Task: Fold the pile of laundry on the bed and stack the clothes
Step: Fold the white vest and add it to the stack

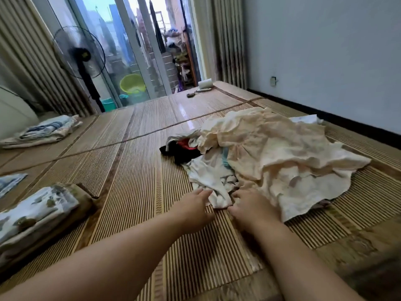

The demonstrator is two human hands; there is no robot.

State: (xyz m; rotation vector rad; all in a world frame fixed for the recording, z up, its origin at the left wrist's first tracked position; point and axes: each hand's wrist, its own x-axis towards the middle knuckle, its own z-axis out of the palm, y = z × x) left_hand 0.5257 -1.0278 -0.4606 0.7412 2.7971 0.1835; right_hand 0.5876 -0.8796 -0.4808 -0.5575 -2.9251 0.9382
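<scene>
Cream cloth crumples atop the pile, black bits at 9 o'clock. Left hand fingers lie straight against the white garment; right hand grasp unclear.

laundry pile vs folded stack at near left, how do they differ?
The pile is crumpled and sprawling; the stack is flat, squared and layered. The pile is mostly cream with black and red bits; the stack shows a white print over tan. The left hand and right hand are at the pile's near edge; nothing touches the stack. Both lie on the mat.
</scene>
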